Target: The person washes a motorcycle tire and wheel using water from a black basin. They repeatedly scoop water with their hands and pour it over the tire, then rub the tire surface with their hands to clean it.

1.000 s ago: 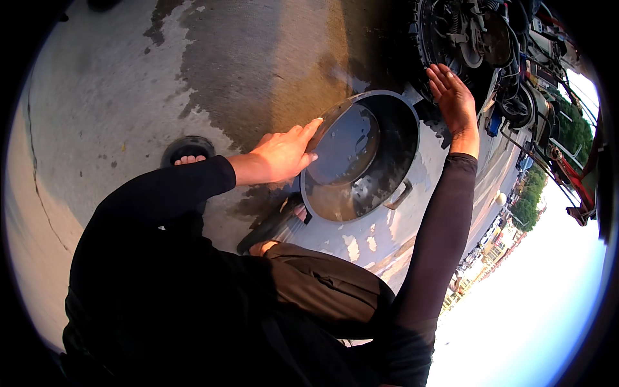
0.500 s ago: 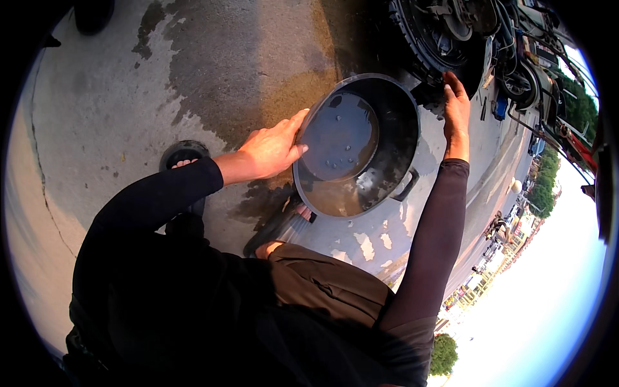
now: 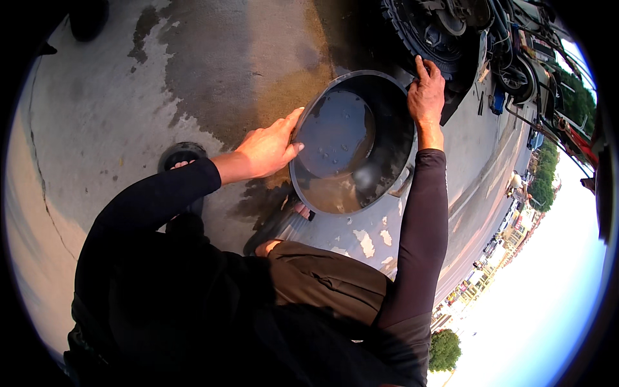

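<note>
A large round dark tub (image 3: 394, 138) with a little clear water (image 3: 335, 132) in its bottom stands tilted in front of me. My left hand (image 3: 265, 149) grips its left rim, thumb against the edge and fingers along the outside. At the tub's far right side is my right hand (image 3: 427, 97), with nothing seen in it. Its fingers are stretched out and apart, pointing toward a black tyre (image 3: 422, 39). Whether its palm touches the rim, I cannot tell. Part of the tub's right handle hides behind my right forearm.
The wheel belongs to a motorbike (image 3: 490, 32) at the upper right, close beyond the tub. Wet patches (image 3: 200, 64) darken the concrete ground. My sandalled foot (image 3: 182, 155) stands to the left of the tub. Farther right lie a road, parked vehicles and trees (image 3: 545, 174).
My right hand has moved left, from beside the tyre to the tub's right edge. The tub has shifted slightly left and up. My left hand keeps its place on the rim.
</note>
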{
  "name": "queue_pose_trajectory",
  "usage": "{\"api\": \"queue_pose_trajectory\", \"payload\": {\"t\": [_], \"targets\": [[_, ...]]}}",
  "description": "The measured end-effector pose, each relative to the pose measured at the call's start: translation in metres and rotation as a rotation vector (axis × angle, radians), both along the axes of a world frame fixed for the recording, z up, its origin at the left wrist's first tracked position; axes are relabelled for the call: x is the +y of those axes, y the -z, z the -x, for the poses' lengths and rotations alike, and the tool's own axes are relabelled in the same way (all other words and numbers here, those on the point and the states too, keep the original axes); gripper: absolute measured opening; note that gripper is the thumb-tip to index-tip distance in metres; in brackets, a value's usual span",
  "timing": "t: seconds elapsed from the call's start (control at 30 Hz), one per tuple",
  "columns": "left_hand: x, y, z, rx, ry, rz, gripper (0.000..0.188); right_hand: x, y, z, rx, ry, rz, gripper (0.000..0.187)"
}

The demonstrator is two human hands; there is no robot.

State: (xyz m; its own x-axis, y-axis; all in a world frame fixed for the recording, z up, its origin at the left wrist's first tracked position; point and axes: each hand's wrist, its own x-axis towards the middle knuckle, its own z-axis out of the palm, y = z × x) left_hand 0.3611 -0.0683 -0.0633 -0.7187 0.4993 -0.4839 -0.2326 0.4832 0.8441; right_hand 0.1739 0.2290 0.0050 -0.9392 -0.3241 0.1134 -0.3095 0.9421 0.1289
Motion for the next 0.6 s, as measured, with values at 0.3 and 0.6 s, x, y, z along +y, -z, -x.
{"api": "queue_pose_trajectory", "payload": {"t": [0.3,0.6], "targets": [[-0.004,-0.003,0.003,-0.008,0.046,-0.022,0.074,-0.066,0.007,0.036,0.046,-0.095,0.028,0.054],[-0.007,0.003,0.000,0.018,0.022,-0.024,0.074,-0.074,0.058,-0.007,0.350,0.146,0.580,0.035]]}}
